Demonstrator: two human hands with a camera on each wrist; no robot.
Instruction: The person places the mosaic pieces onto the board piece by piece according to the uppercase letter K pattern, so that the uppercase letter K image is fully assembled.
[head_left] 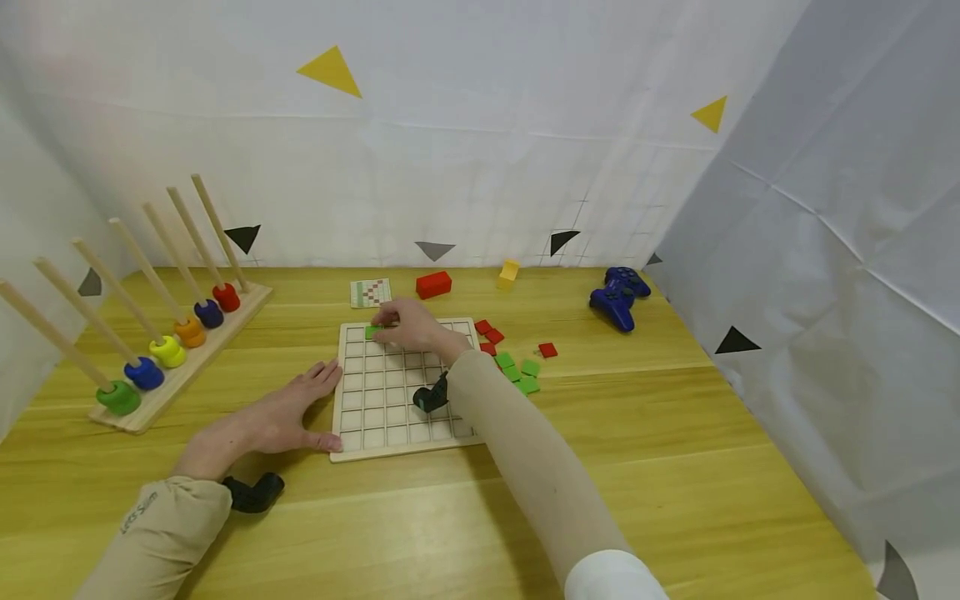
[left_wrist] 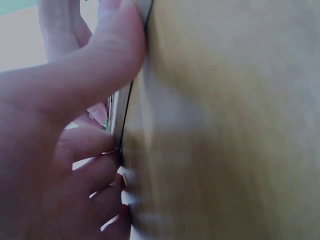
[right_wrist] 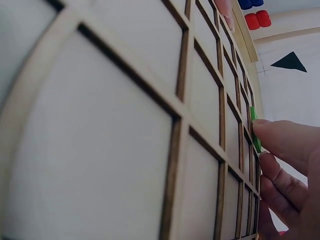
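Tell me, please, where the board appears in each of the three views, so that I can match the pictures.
Head: the board lies near the centre, below the middle of the picture.
Left wrist: only its edge shows clearly, a thin slanted strip left of centre.
Right wrist: its squares fill the left and middle.
Shared landmark: the left hand, only partly visible at the top in the right wrist view.

"Where could a hand pass?"
"Across bare worktop right of the right forearm, nearer than the green tiles."
"And leftward?"
"The left hand blocks the grid board on its left; beyond stands the peg rack."
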